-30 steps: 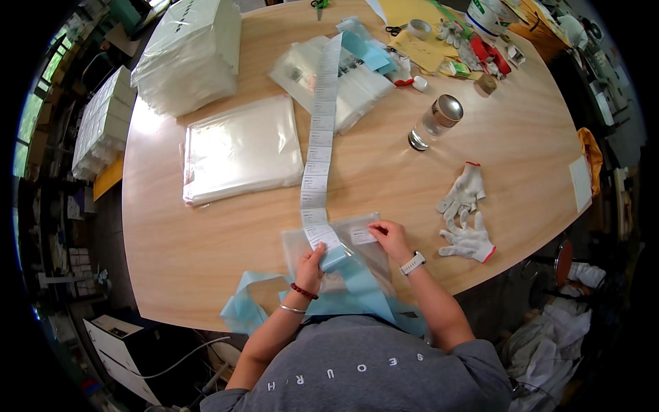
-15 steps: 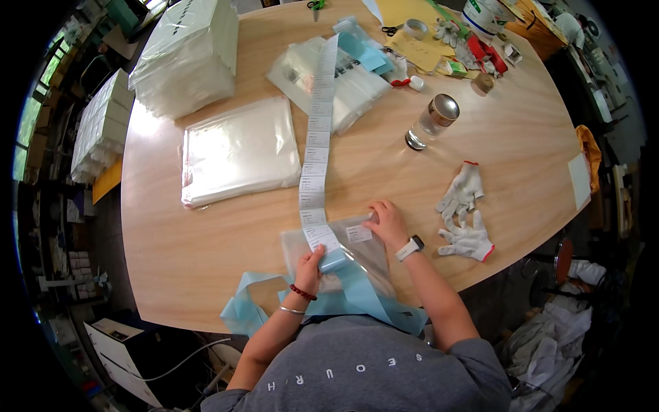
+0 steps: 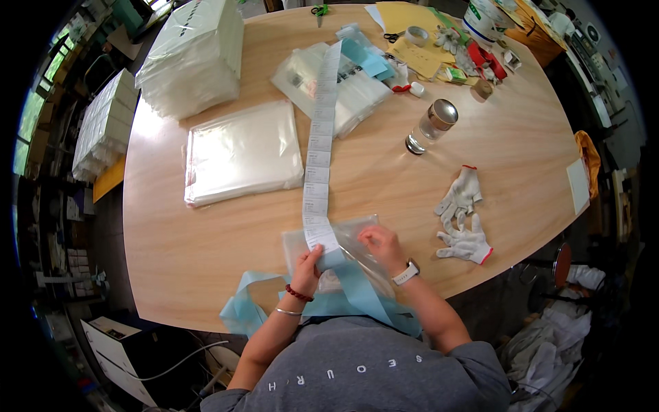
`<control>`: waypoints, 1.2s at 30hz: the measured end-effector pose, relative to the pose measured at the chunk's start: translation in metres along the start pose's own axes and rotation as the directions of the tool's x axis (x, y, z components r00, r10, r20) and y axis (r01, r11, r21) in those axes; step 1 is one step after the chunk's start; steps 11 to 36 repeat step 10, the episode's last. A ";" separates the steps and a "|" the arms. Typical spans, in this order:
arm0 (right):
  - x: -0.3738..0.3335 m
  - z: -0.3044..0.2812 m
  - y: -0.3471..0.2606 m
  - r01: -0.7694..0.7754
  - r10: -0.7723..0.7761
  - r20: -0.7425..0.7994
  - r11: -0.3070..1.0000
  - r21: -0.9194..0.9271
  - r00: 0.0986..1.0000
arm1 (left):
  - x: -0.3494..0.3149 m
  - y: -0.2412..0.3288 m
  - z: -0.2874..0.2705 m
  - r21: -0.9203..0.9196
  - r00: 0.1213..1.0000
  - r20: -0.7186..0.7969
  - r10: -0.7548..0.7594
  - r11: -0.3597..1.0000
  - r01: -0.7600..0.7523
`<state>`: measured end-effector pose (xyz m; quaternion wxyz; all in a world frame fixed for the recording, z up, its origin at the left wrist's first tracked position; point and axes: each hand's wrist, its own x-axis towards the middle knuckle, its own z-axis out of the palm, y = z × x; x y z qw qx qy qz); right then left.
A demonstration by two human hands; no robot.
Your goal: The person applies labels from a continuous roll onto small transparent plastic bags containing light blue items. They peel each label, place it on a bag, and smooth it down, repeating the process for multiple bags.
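Note:
My left hand (image 3: 307, 268) grips the near end of a long white label strip (image 3: 318, 158), its thumb lying on top. The strip runs far up the table, and its light blue backing ribbon (image 3: 357, 281) trails from below the fingers toward my lap. Under both hands rests a clear plastic bag (image 3: 296, 246), partly hidden by the strip and ribbon. My right hand (image 3: 384, 248), with a watch on the wrist, is over the bag's right side. Its fingers are curled together; whatever is between them is too small to make out.
A flat stack of clear bags (image 3: 244, 154) lies left of the strip, with a tall bag stack (image 3: 192, 58) behind. Farther back are more bags (image 3: 360, 96). A glass bottle (image 3: 431, 127) stands at right, above white work gloves (image 3: 465, 240). Scissors (image 3: 320, 11) lie at the far edge.
My right hand has drawn back from the bag's far edge toward me, its fingers curling in. The white label seen on the bag earlier no longer shows. My left hand has stayed nearly in place.

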<state>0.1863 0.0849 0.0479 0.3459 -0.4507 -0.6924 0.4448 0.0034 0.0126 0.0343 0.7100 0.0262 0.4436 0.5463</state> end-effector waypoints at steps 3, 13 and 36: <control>-0.023 0.016 0.004 0.082 -0.092 0.379 0.996 0.041 0.921 | -0.002 0.010 0.001 -0.024 0.989 0.149 -0.006 1.000 0.009; -0.026 0.030 0.027 -0.330 0.281 0.173 0.778 0.534 0.944 | 0.008 -0.017 -0.004 0.302 0.994 0.106 -0.019 0.953 -0.014; -0.026 0.030 0.027 -0.330 0.281 0.173 0.778 0.534 0.944 | 0.008 -0.017 -0.004 0.302 0.994 0.106 -0.019 0.953 -0.014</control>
